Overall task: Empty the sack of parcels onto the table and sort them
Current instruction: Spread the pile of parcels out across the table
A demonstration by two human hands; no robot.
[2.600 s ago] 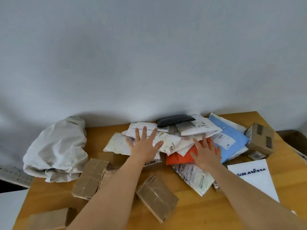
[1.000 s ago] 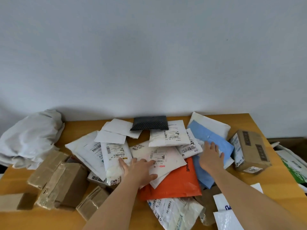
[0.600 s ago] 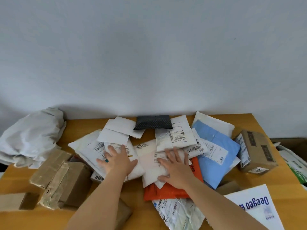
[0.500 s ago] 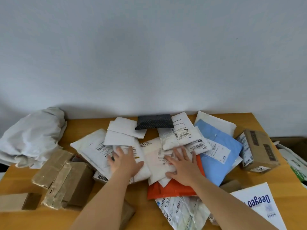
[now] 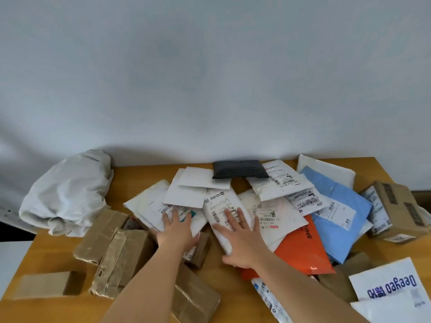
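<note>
A heap of parcels lies spread over the wooden table (image 5: 238,273). The crumpled white sack (image 5: 67,190) lies empty at the back left. My left hand (image 5: 178,231) rests flat, fingers straight, on a white mailer (image 5: 149,206) with barcode labels. My right hand (image 5: 240,238) presses flat on a narrow white mailer (image 5: 221,206) beside it. An orange mailer (image 5: 303,250) and a blue mailer (image 5: 338,217) lie to the right. A black dotted pouch (image 5: 240,169) sits at the back by the wall.
Several brown taped boxes (image 5: 121,255) cluster at the front left. A cardboard box (image 5: 396,208) stands at the right edge. A white bag with blue lettering (image 5: 391,287) lies at the front right. The wall runs along the table's far edge.
Both hands have slid left and toward me across the mailers, spreading them; the narrow white mailer now lies under my right hand instead of my left.
</note>
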